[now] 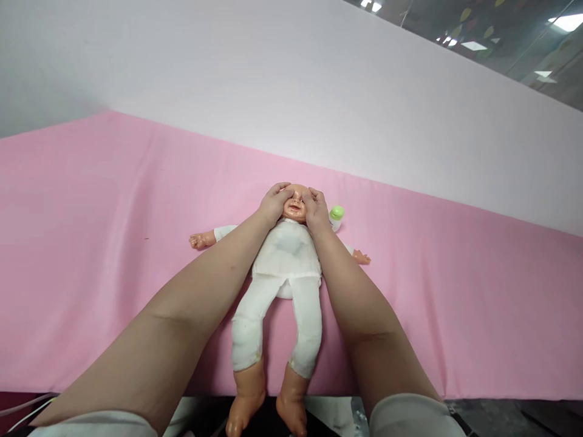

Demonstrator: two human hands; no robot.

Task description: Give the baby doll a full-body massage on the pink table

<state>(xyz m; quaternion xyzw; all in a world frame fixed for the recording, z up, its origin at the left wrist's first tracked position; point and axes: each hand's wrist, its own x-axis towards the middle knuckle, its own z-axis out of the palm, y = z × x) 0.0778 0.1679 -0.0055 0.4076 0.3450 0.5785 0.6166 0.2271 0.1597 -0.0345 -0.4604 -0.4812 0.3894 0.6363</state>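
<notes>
Two white sleeve cuffs [410, 416] are being seen at the very bottom, closest of all, one on each arm. Just past them, the bare feet [266, 406] of a baby doll [285, 267] are being hung over the near edge of the counter [91, 255], which is being covered by a pink cloth.

Both bare arms are being stretched forward along the doll, one on each side of it. The doll is being laid flat on its back in the middle of the pink counter, with its head pointing away. White pants and a white top are being worn by the doll. Its little arms are being spread out wide to both sides, with the small doll hands lying on the cloth.

Farther on, the doll's head [295, 205] is being held between the two hands. The left hand [274, 203] is being pressed on one side of the face, and the right hand [316, 211] is being pressed on the other side. The hands are being kept apart, with the little face showing between them, and the fingers are being curled over the top of the head.

Just beside the right hand, a small bottle with a green cap [336, 213] is being stood on the cloth, near the doll's head.

Behind it all, a plain pale wall [273, 79] is being seen.
</notes>
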